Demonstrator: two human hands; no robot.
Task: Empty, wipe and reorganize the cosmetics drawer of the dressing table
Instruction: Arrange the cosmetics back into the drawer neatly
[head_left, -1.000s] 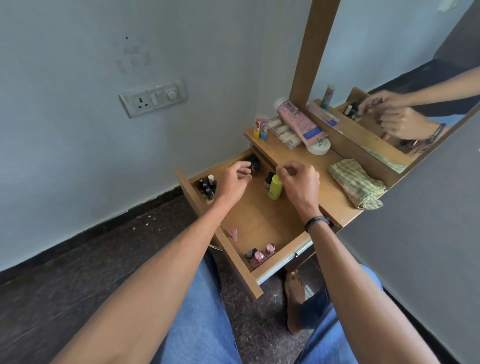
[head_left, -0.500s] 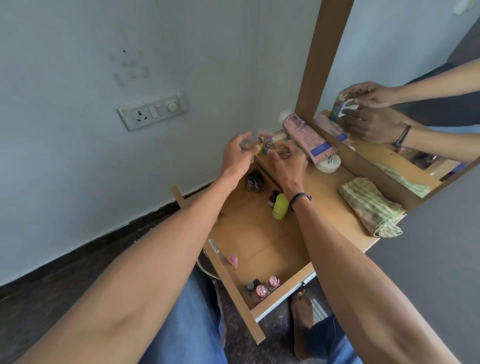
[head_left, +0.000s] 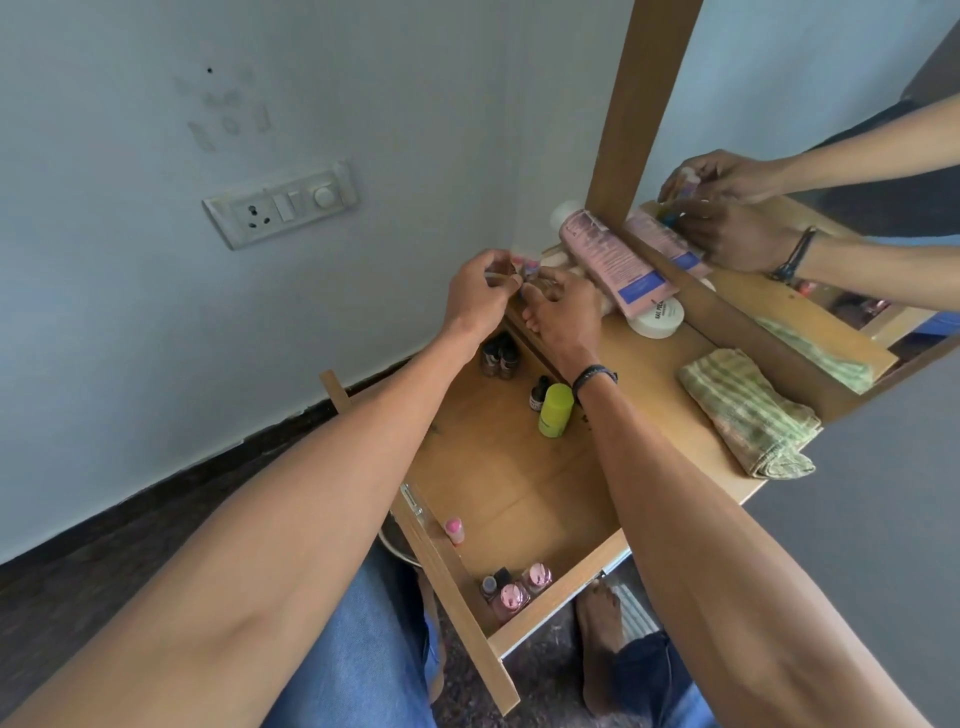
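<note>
The open drawer (head_left: 498, 483) holds a lime-green bottle (head_left: 555, 410), dark vials (head_left: 498, 356) and pink-capped nail polishes (head_left: 511, 597). At the back corner of the tabletop (head_left: 665, 395), the left hand (head_left: 480, 296) pinches perhaps a small tube (head_left: 529, 267). The right hand (head_left: 563, 312) hides its own fingers, so I cannot tell its grip.

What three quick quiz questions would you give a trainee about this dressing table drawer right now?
1. True or false: the drawer is already empty.
2. Where does the folded cloth lie? A) in the drawer B) on the tabletop C) on the floor
3. Fill in: the tallest bottle standing in the drawer is coloured ____.

Key: 1 false, several small bottles remain; 2 B; 3 lime green.
</note>
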